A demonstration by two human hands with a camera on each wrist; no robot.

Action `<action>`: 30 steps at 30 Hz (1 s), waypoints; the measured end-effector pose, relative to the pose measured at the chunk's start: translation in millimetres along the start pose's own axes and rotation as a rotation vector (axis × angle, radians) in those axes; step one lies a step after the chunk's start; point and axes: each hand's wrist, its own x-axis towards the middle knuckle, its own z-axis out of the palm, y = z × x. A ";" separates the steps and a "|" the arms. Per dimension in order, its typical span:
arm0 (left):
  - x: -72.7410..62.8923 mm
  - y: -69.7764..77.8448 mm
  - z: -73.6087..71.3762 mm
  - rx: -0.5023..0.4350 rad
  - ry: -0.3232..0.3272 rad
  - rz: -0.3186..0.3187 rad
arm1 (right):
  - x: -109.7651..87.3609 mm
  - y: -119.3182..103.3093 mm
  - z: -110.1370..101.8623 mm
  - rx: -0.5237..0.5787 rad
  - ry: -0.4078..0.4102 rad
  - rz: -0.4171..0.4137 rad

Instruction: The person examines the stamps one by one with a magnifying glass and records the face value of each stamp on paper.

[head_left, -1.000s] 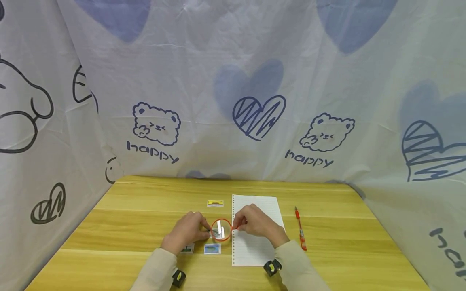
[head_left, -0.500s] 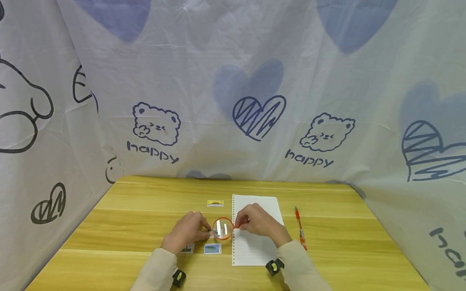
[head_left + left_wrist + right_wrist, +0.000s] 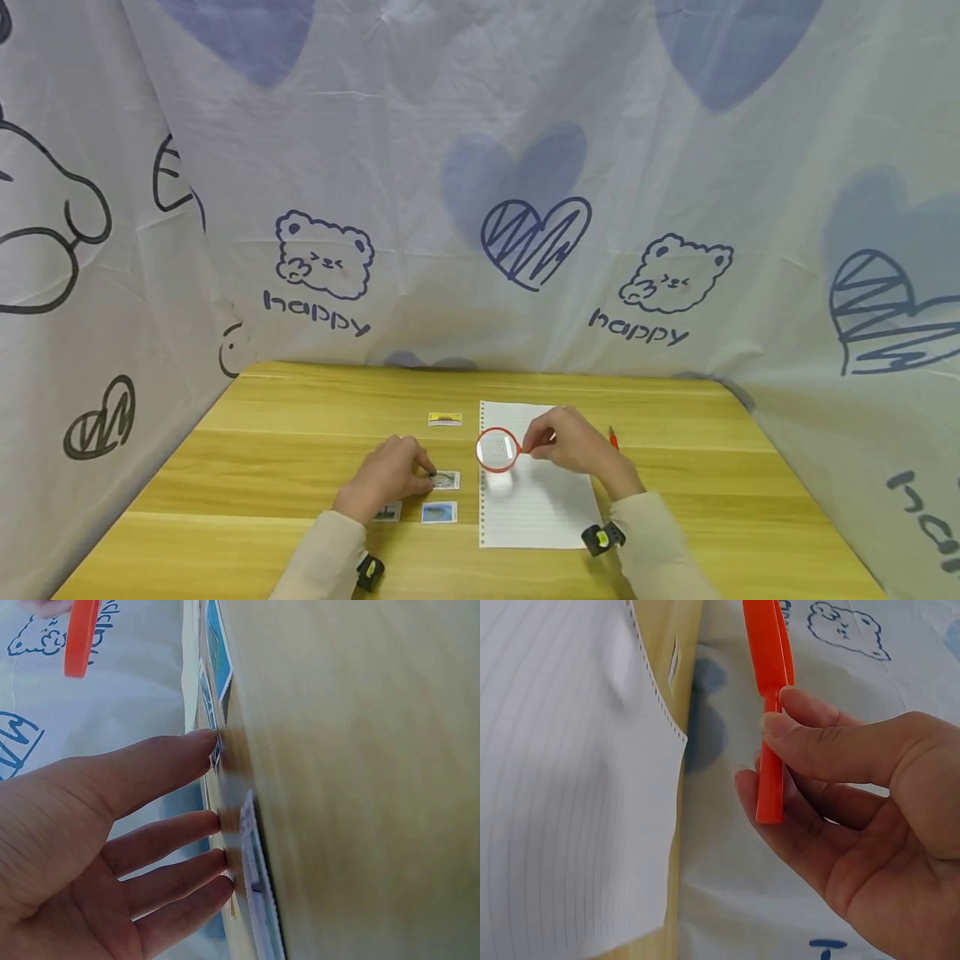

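Observation:
In the head view my right hand [image 3: 572, 446] holds a red magnifying glass [image 3: 517, 451] by its handle, pinched between thumb and fingers. The lens [image 3: 497, 450] hangs above the left edge of a lined sheet of paper [image 3: 540, 508]. In the right wrist view the red handle [image 3: 770, 780] lies along the fingers. My left hand [image 3: 390, 475] rests on the table, its fingertips touching the left end of a small grey stamp [image 3: 447, 480]. From the left wrist its fingers [image 3: 176, 889] look spread and mostly straight, with the thumb tip at that stamp's edge.
A blue stamp [image 3: 439, 512] lies in front of the grey one, and a dark green stamp [image 3: 388, 512] is partly hidden by the left hand. Farther back is a yellow stamp [image 3: 445, 419]. A red pen [image 3: 613, 437] lies right of the paper, mostly covered by the right arm.
My right hand has moved right and slightly away with the magnifying glass, from over the grey stamp to over the paper. The left hand has stayed in place.

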 end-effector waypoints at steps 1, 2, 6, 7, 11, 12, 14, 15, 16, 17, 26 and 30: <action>-0.1 0.0 0.0 -0.002 -0.001 -0.001 | -2.0 2.9 -2.8 -0.004 0.006 0.010; -0.3 0.0 -0.1 -0.003 -0.002 -0.002 | -3.9 6.0 -5.7 -0.009 0.012 0.018; -0.7 0.0 -0.7 -0.005 -0.002 0.001 | -12.9 18.6 -17.3 -0.017 0.041 0.030; -0.7 0.0 -0.9 -0.005 -0.002 0.003 | -15.5 21.7 -20.0 -0.020 0.051 0.029; -0.8 -0.2 -1.4 -0.006 -0.002 0.013 | -27.1 34.2 -31.3 -0.029 0.093 0.019; -0.7 -0.4 -1.5 -0.006 -0.001 0.016 | -30.1 36.9 -34.2 -0.030 0.102 0.020; -0.6 -0.7 -1.5 -0.005 0.000 0.022 | -35.6 42.1 -39.6 -0.036 0.120 0.029; -0.6 -0.8 -1.5 -0.006 0.000 0.024 | -38.2 44.7 -42.1 -0.038 0.126 0.031; -0.6 -0.8 -1.4 -0.007 0.000 0.025 | -40.7 47.1 -44.7 -0.041 0.133 0.039; -0.6 -0.8 -1.4 -0.008 0.001 0.026 | -43.1 49.4 -46.9 -0.044 0.139 0.047; -1.7 0.0 -1.9 -0.015 -0.006 0.013 | -67.5 72.8 -69.7 -0.078 0.205 0.095; -2.2 0.1 -2.0 -0.017 -0.003 0.022 | -81.3 82.4 -77.7 -0.103 0.225 0.140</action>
